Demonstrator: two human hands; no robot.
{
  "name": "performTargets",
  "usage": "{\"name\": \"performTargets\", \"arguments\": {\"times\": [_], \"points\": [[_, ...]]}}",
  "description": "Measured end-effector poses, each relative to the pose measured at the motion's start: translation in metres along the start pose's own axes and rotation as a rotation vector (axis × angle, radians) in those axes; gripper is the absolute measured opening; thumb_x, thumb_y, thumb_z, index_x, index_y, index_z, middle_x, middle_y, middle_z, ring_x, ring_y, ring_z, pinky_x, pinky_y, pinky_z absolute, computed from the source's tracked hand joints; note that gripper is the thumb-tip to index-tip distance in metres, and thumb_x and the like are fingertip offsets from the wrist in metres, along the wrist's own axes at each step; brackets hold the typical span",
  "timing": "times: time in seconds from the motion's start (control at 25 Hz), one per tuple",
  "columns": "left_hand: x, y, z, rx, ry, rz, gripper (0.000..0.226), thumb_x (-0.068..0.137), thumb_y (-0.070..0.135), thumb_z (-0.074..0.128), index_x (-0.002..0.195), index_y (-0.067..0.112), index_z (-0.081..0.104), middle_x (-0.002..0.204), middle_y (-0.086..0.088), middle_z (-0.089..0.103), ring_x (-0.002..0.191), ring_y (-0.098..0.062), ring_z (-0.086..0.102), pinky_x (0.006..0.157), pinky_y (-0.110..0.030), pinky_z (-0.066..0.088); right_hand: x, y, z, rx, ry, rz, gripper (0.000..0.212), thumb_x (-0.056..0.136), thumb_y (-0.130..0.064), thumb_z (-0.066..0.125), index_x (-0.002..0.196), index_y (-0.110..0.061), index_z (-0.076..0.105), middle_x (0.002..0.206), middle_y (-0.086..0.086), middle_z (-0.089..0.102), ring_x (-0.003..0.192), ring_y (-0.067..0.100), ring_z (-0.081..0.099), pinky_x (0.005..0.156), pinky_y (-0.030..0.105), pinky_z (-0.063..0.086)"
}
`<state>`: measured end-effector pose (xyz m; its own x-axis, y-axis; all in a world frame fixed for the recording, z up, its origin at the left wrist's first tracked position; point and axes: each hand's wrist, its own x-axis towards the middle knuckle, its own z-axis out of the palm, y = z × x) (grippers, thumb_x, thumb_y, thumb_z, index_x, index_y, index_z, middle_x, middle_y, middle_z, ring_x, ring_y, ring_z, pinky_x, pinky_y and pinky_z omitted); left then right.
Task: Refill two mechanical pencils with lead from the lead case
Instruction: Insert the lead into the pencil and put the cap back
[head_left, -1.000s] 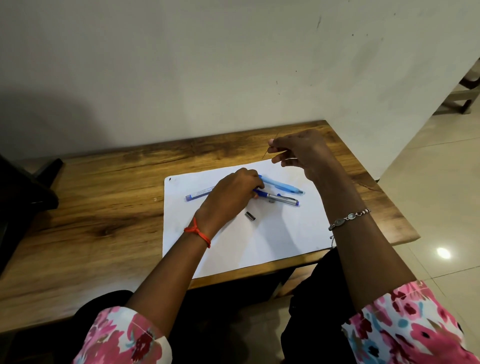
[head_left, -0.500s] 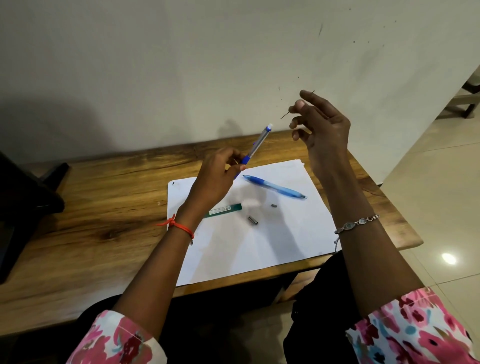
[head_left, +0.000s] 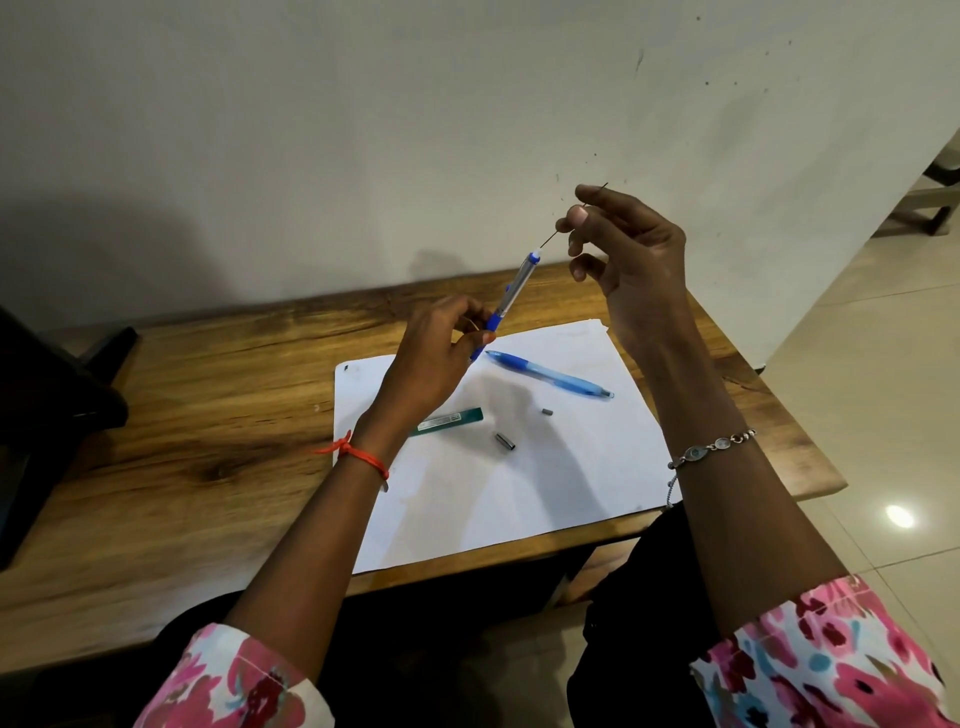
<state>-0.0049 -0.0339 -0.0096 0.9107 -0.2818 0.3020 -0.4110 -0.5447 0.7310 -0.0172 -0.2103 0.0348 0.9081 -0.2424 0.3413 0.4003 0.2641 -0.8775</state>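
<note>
My left hand (head_left: 441, 353) grips a blue and clear mechanical pencil (head_left: 511, 291) by its blue grip and holds it tilted, open back end up, above the table. My right hand (head_left: 623, 249) pinches a thin lead (head_left: 551, 240) between thumb and forefinger; the lead's lower tip hangs just right of the pencil's top end. A second, light blue pencil (head_left: 550, 374) lies on the white paper (head_left: 519, 493). The green lead case (head_left: 452, 419) lies on the paper, partly behind my left wrist. A small metal cap (head_left: 505, 442) and a tiny dark piece (head_left: 546, 412) lie nearby.
The paper lies on a wooden table (head_left: 208, 415) set against a pale wall. A dark object (head_left: 47, 395) stands at the table's left end. Tiled floor (head_left: 883, 415) lies to the right.
My left hand picked the pencil off the paper and raised it, uncovering the lead case. My right hand rose with the lead, then brought its tip close to the pencil's top end.
</note>
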Motion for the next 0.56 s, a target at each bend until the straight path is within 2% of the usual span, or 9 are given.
{"name": "performTargets", "arguments": {"times": [0.12,0.56], "points": [[0.0005,-0.0005,-0.0001,0.005,0.001,0.005,0.01,0.083,0.002,0.06,0.092,0.004,0.064,0.084,0.004,0.057,0.07,0.004,0.052,0.061,0.001,0.037,0.0013,0.0019,-0.0012,-0.035,-0.015,-0.007,0.017,0.083,0.001,0.064,0.095,-0.009,0.069,0.068,0.0,0.069,0.067,0.018,0.054,0.05,0.024,0.041],[0.0004,-0.001,0.0003,0.005,-0.006,0.007,0.01,0.083,0.003,0.06,0.092,0.004,0.064,0.084,0.004,0.058,0.069,0.004,0.052,0.061,0.0,0.038,0.003,0.0026,-0.004,-0.046,0.002,-0.013,0.017,0.083,0.001,0.063,0.098,-0.007,0.068,0.071,0.001,0.07,0.064,0.016,0.053,0.05,0.024,0.042]]}}
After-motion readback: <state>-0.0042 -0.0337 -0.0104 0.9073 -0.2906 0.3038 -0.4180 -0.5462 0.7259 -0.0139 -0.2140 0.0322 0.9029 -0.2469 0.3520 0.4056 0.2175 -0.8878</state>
